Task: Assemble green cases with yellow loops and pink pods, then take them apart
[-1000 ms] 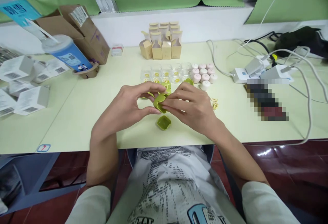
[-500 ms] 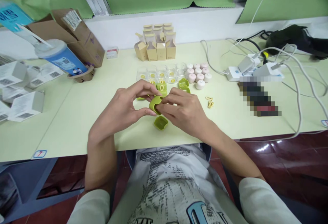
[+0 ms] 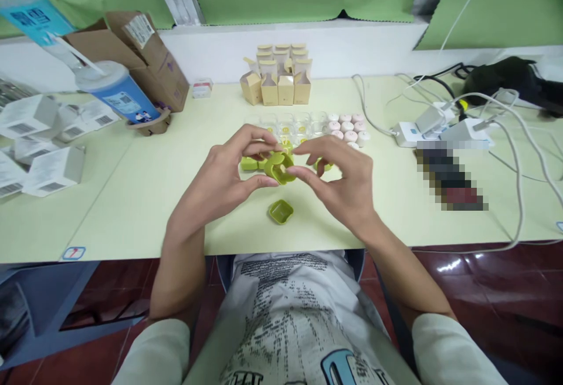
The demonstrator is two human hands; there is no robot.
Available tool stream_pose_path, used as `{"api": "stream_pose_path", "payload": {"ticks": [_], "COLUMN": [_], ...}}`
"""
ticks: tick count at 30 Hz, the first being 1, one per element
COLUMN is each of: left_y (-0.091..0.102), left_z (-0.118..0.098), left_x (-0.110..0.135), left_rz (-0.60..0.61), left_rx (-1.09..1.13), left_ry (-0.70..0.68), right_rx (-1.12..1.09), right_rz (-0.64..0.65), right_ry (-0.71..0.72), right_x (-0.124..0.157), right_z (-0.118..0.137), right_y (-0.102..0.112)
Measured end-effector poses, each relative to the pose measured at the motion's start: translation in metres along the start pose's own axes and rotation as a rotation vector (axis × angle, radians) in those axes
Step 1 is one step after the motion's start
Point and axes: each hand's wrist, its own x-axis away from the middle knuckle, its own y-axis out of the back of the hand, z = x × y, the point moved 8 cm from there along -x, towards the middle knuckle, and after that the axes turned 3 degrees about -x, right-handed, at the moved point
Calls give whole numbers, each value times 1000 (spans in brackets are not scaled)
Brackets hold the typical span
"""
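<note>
A green rounded plastic case shell (image 3: 273,175) with a curved lip is held above the table. My left hand (image 3: 220,176) closes on its left side, thumb below and fingers above. My right hand (image 3: 345,179) pinches its right edge, with the thumb at the opening and the index finger above. A square green shell (image 3: 281,212) lies open side up on the table below my hands. Just beyond my fingers are more green case pieces (image 3: 250,164), partly hidden. Behind them stand clear plastic cups (image 3: 302,125) with yellow marks, beside pale pink-white round pieces (image 3: 350,137).
Small open tan cartons (image 3: 285,90) stand against the wall. White boxes (image 3: 55,171), a blue tub (image 3: 121,100) and a cardboard box (image 3: 162,74) are at the left. A power strip (image 3: 409,134), cables and a blurred-out dark item (image 3: 453,176) lie at the right.
The shell has turned so its opening shows more, and both hands have risen slightly. My right fingers have spread from a bunched grip. The yellow loops at the right are now hidden.
</note>
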Motion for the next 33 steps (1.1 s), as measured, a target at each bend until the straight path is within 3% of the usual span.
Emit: {"api": "stream_pose_path", "payload": {"ticks": [2, 5, 7, 10, 15, 23, 28, 33], "left_y": [1, 2, 2, 1, -5, -10, -26, -29], "left_z": [-5, -15, -21, -26, -23, -17, -14, -18], "left_x": [1, 2, 3, 3, 1, -2, -4, -4], "left_rz": [7, 27, 32, 46, 41, -167, -118, -84], "left_rx": [-1, -4, 1, 32, 90, 390, 408, 408], "left_ry": [-22, -90, -148, -209, -185, -28, 91, 105], "right_rx": [-109, -424, -587, -614, -497, -716, -640, -641], "right_rz": [59, 312, 389, 377, 289, 88, 90, 117], "right_ry": [-152, -363, -456, -483, -417, -386, -340, -377], "right_x": [-2, 2, 6, 6, 3, -1, -2, 2], "right_z": [-12, -26, -29, -28, -24, -18, -12, -18], "right_y": [-1, -20, -27, -26, -25, -16, -17, -21]}}
